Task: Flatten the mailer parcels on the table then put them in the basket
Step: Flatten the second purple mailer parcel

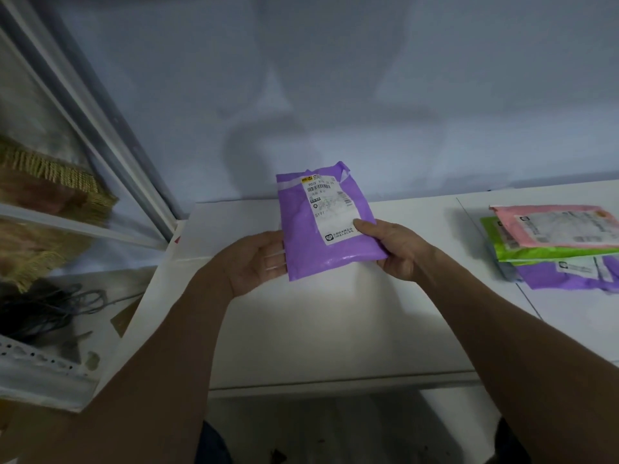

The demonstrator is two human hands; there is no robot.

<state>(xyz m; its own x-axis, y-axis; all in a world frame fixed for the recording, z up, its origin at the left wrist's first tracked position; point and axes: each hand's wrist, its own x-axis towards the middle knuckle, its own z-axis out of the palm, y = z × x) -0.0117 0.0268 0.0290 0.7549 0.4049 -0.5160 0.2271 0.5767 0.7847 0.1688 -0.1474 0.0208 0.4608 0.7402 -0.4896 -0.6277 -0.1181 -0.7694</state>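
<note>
A purple mailer parcel (311,236) with a white shipping label is held up above the white table (335,329), tilted toward the wall. My left hand (258,259) supports its left edge, fingers reaching behind it. My right hand (395,249) grips its lower right corner, thumb pressed on the label. On the table's right side lies a stack of other mailers: a pink one (562,226) on top, a green one (522,249) beneath, and a purple one (569,276) at the bottom. No basket is in view.
A plain wall (335,95) runs behind the table. On the left are a window frame (100,135) and a fringed curtain (50,175). Dark cables (50,313) and a white perforated rail (40,360) lie lower left. Dark floor shows below the table's front edge.
</note>
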